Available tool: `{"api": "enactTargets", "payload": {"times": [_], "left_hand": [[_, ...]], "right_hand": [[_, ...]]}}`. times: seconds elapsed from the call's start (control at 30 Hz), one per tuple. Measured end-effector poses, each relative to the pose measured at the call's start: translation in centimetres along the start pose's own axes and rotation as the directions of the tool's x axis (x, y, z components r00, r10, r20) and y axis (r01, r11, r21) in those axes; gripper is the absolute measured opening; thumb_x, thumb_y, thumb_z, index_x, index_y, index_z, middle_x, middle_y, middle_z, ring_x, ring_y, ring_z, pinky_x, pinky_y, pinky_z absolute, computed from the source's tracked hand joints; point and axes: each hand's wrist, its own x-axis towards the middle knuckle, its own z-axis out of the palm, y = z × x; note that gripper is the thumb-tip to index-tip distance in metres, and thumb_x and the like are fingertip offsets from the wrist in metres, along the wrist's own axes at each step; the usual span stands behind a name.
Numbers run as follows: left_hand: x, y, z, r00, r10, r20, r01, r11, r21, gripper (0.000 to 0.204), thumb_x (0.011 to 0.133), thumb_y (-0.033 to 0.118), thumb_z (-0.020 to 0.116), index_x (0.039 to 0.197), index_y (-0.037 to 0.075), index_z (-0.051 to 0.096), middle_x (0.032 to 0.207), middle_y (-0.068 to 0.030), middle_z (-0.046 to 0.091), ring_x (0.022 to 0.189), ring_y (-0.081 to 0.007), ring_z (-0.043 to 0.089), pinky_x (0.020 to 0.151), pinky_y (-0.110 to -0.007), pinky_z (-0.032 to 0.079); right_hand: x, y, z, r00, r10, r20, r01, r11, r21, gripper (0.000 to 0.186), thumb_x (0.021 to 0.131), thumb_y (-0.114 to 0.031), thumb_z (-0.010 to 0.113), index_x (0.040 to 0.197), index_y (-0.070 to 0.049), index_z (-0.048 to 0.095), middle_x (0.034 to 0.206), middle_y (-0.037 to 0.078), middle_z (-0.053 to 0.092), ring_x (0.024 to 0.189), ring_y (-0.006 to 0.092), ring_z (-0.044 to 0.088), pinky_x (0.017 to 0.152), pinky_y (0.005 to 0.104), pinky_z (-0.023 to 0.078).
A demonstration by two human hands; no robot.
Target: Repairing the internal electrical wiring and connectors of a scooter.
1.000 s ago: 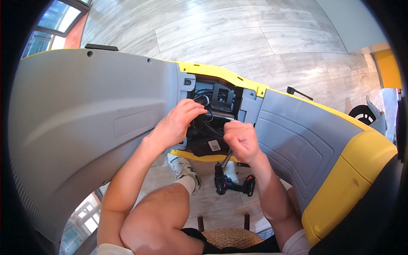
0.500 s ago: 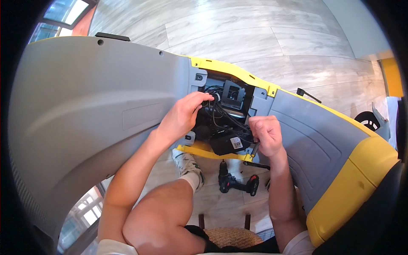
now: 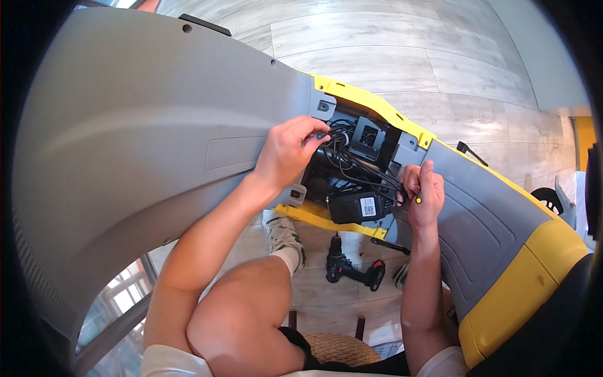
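Left hand (image 3: 286, 151) pinched on one blue-tipped wire (image 3: 321, 135), right hand (image 3: 424, 195) fisted around one yellow-tipped wire (image 3: 417, 200).

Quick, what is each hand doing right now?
Left hand: closed, pinching the black cables inside the grey and yellow machine.
Right hand: closed on the cable bundle at the opening's right edge.

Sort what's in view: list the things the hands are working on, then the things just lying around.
In hand:
- left hand, fingers on a small blue-tipped piece
- right hand, pinching a small yellow-tipped piece
- black cables in the open compartment
- black box with a label
- grey and yellow housing

Lying about:
- cordless drill on the floor
- woven stool
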Motion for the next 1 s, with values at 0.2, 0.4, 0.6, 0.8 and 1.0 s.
{"api": "enactTargets", "payload": {"times": [0.2, 0.4, 0.6, 0.8, 1.0], "left_hand": [[0.1, -0.5, 0.1, 0.98, 0.15, 0.13, -0.156, 0.987, 0.038, 0.017, 0.079, -0.004, 0.073, 0.096, 0.001, 0.071, 0.093, -0.0114, 0.072, 0.084, -0.0246, 0.071, 0.075, -0.033, 0.057], [0.1, -0.4, 0.7, 0.907, 0.357, 0.223, -0.37, 0.929, 0.017, 0.025, 0.079, -0.007, 0.069, 0.102, 0.002, 0.07, 0.1, -0.0102, 0.07, 0.098, -0.028, 0.067, 0.085, -0.037, 0.055], [-0.3, -0.6, 1.1, 0.916, 0.197, 0.349, -0.192, 0.98, -0.049, 0.027, 0.082, -0.008, 0.065, 0.106, 0.003, 0.066, 0.097, -0.0093, 0.066, 0.098, -0.0294, 0.064, 0.086, -0.038, 0.053], [-0.2, -1.4, 1.9, 0.926, 0.08, 0.368, -0.1, 0.994, 0.035, 0.016, 0.087, -0.003, 0.065, 0.102, 0.002, 0.065, 0.095, -0.0105, 0.065, 0.094, -0.0278, 0.064, 0.083, -0.037, 0.053], [-0.2, -1.5, 2.2, 0.944, 0.073, 0.322, -0.088, 0.996, 0.031, 0.008, 0.09, 0.002, 0.066, 0.098, 0.002, 0.066, 0.092, -0.0114, 0.065, 0.087, -0.0267, 0.064, 0.076, -0.037, 0.054]], "right_hand": [[0.3, 0.4, -0.2, 0.998, -0.051, -0.026, 0.05, 0.998, -0.039, 0.064, 0.109, -0.044, 0.031, 0.056, -0.01, 0.033, 0.055, 0.001, 0.032, 0.052, 0.0103, 0.026, 0.048, 0.0265, 0.022], [0.3, 0.1, -0.7, 0.999, -0.035, 0.036, 0.036, 0.999, -0.04, 0.066, 0.107, -0.054, 0.028, 0.057, -0.01, 0.028, 0.059, 0.003, 0.036, 0.056, 0.0135, 0.033, 0.053, 0.028, 0.03], [0.5, 0.7, -0.4, 0.993, -0.121, 0.007, 0.12, 0.99, 0.076, 0.065, 0.107, -0.052, 0.035, 0.058, -0.009, 0.032, 0.062, 0.004, 0.041, 0.059, 0.0133, 0.038, 0.056, 0.0262, 0.034], [0.6, 0.8, -0.6, 0.999, 0.042, 0.024, -0.034, 0.956, -0.292, 0.048, 0.096, -0.017, 0.068, 0.058, -0.004, 0.043, 0.06, -0.003, 0.048, 0.057, 0.0045, 0.04, 0.051, 0.0243, 0.033], [0.8, 1.0, -0.1, 0.992, 0.067, -0.111, -0.086, 0.981, -0.176, 0.047, 0.095, -0.019, 0.07, 0.058, -0.004, 0.045, 0.058, -0.005, 0.047, 0.058, 0.0044, 0.041, 0.051, 0.0251, 0.032]]}}
